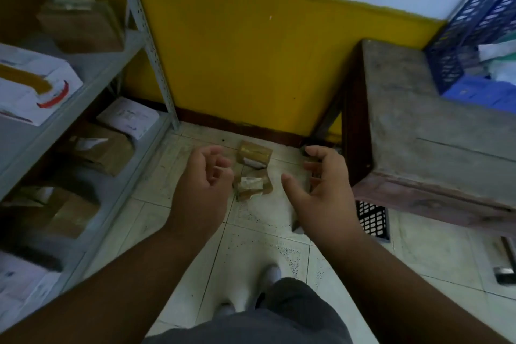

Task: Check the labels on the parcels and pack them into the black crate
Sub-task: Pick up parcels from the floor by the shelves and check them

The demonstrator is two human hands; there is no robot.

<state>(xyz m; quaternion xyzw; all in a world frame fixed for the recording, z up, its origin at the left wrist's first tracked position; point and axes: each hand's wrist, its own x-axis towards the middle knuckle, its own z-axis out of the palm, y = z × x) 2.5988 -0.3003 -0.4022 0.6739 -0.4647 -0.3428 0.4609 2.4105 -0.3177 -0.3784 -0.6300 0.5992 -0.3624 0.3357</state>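
Observation:
Two small brown taped parcels with white labels lie on the tiled floor near the yellow wall: a far parcel [254, 154] and a near parcel [253, 185]. My left hand [205, 179] hovers just left of them, fingers loosely curled and holding nothing. To their right my right hand [324, 184] is held out, its fingers spread and relaxed, also empty. A corner of the black crate [372, 219] shows on the floor below the wooden table, partly hidden by my right forearm.
A grey metal shelf rack [92, 72] on the left holds brown and white parcels. The wooden table [424, 131] stands at right, with a blue crate [474, 36] on it. My white shoes [245, 293] are on the tiles below.

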